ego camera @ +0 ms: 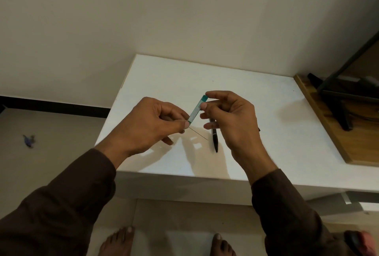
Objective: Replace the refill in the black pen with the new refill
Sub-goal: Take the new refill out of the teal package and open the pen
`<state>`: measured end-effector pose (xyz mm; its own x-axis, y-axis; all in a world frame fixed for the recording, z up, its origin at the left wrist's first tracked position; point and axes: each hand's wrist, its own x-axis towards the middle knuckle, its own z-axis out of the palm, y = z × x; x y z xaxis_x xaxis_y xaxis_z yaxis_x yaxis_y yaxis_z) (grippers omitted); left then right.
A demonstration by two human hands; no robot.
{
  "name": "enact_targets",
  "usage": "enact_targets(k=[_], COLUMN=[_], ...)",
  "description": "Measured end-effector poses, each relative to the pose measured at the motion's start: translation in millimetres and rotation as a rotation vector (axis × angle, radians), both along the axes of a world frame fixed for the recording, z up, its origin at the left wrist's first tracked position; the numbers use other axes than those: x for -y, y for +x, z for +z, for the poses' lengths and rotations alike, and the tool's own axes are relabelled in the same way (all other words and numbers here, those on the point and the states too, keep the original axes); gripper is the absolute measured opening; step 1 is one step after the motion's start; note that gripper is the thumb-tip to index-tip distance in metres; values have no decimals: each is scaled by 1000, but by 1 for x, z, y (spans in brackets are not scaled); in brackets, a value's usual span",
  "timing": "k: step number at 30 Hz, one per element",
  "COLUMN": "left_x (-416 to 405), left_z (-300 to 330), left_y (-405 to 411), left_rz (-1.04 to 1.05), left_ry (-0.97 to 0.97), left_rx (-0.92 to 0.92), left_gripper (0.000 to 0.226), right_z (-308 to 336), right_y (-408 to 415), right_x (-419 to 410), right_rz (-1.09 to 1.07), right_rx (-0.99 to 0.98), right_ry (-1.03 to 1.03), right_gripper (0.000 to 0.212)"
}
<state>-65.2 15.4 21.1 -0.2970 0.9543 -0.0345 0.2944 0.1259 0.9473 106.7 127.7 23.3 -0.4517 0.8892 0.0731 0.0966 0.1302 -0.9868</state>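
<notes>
refill packet (198,109): teal, slim, held tilted above the worktop (256,100) | left hand (150,125): grip pinched shut on its lower end | right hand (229,116): grip pinched shut on its upper end | black pen (214,140): lying on the worktop, just under the right hand

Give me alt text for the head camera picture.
Both hands hold a teal refill packet above a white table, left hand at its lower end, right hand at the top. A black pen lies on the table beneath.
</notes>
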Motion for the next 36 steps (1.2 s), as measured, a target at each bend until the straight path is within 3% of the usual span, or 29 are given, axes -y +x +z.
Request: enact_targets(k=[9, 20, 26, 36], left_x=[22, 25, 25, 12], left_z=[-2, -7, -4, 5], left_y=[-40, -49, -48, -15], left_rz=[130, 159, 139, 51], left_ry=[-45, -45, -23, -16], left_rx=[32, -15, -46, -233], left_gripper=[23, 27, 24, 14], right_z=[-18, -31, -17, 1], right_y=[-28, -59, -38, -2], right_x=[3, 2, 3, 22], right_rz=[29, 35, 71, 379], right_rx=[120, 289, 283, 322], right_ry=[-189, -223, -115, -9], right_gripper=[15, 14, 10, 9])
